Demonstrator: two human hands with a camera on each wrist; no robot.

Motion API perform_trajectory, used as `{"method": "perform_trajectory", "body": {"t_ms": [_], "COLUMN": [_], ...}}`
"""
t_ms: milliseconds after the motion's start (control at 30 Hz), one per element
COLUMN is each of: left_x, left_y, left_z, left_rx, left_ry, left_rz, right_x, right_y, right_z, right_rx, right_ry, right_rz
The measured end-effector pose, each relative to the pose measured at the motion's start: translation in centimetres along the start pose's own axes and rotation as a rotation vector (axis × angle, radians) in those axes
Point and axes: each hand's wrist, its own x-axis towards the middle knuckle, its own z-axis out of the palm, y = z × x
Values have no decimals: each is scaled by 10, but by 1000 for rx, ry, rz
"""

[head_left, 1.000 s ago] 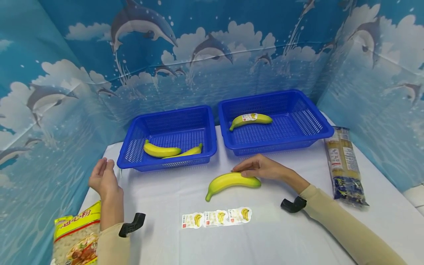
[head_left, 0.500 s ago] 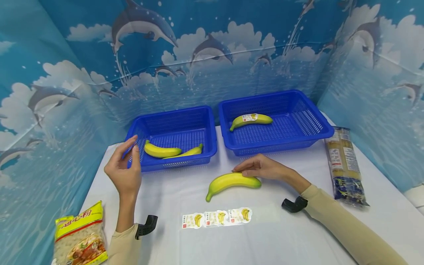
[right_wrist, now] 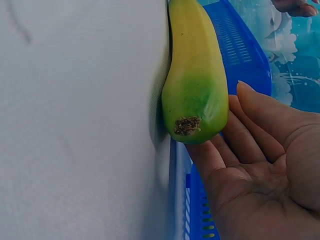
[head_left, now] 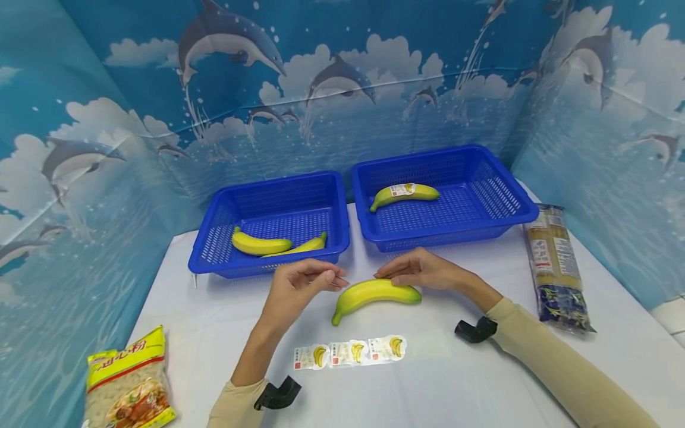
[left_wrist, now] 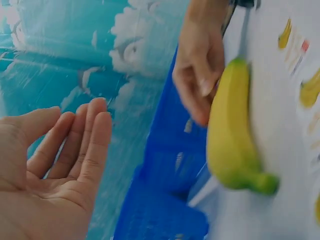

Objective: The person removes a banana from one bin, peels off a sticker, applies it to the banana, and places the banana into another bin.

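Closest to the person, left of the left hand (head_left: pixel 299 288), a yellow-topped bag (head_left: pixel 131 380) lies on the desk (head_left: pixel 209 327). Three stickers (head_left: pixel 350 352) form a row on the near side of both hands. Between the hands lies the loose banana (head_left: pixel 377 294). The right hand (head_left: pixel 420 270) touches its far edge near the right end, fingers loosely bent; the left hand hovers just beside its other half, palm cupped, thumb apart from the fingers. A packet (head_left: pixel 556 267) lies right of the right hand. Beyond the left hand, the left basket (head_left: pixel 289 196) holds two bananas (head_left: pixel 262 244); beyond the right hand, the right basket (head_left: pixel 444 232) holds a stickered banana (head_left: pixel 424 192). Farthest from both hands hangs a dolphin curtain (head_left: pixel 299 113).
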Motion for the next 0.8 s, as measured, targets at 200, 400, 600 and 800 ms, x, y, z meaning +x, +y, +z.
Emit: {"method": "perform_trajectory", "body": {"t_ms": [200, 400, 600, 800], "left_x": [-4, -11, -20, -26], "left_y": [-19, -32, -39, -45], "left_z": [21, 33, 39, 48], "left_rx": [-81, -16, 128, 260], "left_ry": [-51, -131, -195, -244], "left_rz": [-127, -166, -274, -350], "right_x": [0, 0, 0, 0], "right_y": [-2, -5, -6, -5], "right_z": [0, 1, 1, 1], "right_rx": [19, 24, 29, 47], "right_ry": [-6, -8, -17, -14], "right_rz": [20, 38, 44, 59]}}
